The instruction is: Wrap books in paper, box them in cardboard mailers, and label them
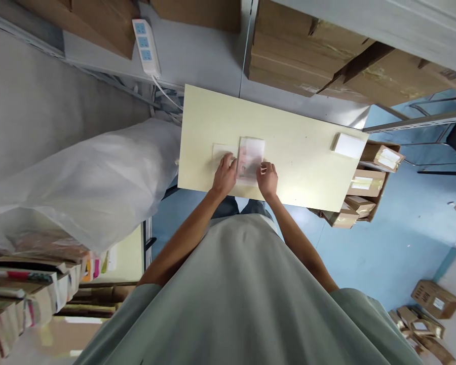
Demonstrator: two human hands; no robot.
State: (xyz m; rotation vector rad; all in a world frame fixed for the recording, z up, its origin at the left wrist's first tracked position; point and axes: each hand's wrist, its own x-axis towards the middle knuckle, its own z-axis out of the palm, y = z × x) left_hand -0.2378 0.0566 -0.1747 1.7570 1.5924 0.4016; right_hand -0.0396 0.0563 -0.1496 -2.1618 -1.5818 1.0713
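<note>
A clear plastic packet with something pale and reddish inside lies on the cream table. My left hand rests at its left edge, fingers bent onto the packet and partly over a white sheet beside it. My right hand pinches the packet's near right corner. Both hands stay low on the tabletop near its front edge.
A small white stack lies at the table's right end. Cardboard boxes stand beside it on the blue floor. A big clear plastic bag bulges on the left. Brown cartons and a power strip are behind the table.
</note>
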